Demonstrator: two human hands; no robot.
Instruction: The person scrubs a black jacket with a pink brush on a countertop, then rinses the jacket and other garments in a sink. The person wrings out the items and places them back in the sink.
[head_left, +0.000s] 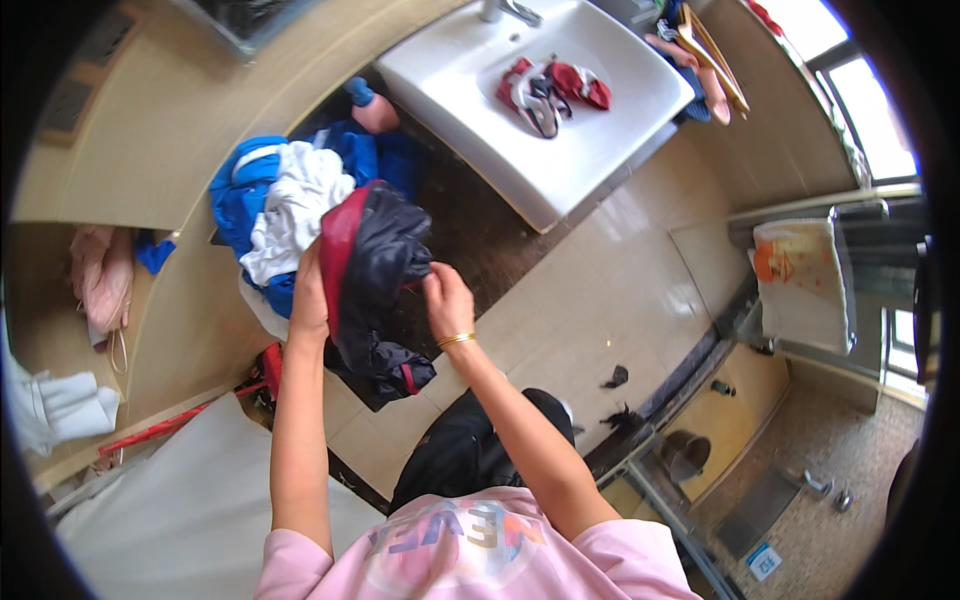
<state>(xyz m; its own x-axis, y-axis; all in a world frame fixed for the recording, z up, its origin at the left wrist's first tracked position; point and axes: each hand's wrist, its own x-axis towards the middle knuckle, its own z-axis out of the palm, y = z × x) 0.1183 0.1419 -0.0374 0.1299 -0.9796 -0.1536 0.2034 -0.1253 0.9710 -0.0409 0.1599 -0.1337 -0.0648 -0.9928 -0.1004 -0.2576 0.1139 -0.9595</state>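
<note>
My left hand (309, 289) grips the red edge of a black and red garment (382, 247), its fingers partly hidden behind the cloth. On the other side, my right hand (448, 300) pinches the black fabric; a gold bracelet circles that wrist. The garment hangs between both hands over the dark countertop (480, 247). Just beyond my left hand lies a heap with a white cloth (292, 202) and a blue garment (244, 187). Red, white and black cloth items (551, 94) lie in the white washbasin (600, 157), under a metal faucet (517, 11).
A pink bottle with a blue top (373, 109) stands on the counter behind the heap. Hangers (712, 56) and slippers hang right of the basin. A towel (802, 285) hangs at the right. Below it, a bucket (684, 454) stands on the floor.
</note>
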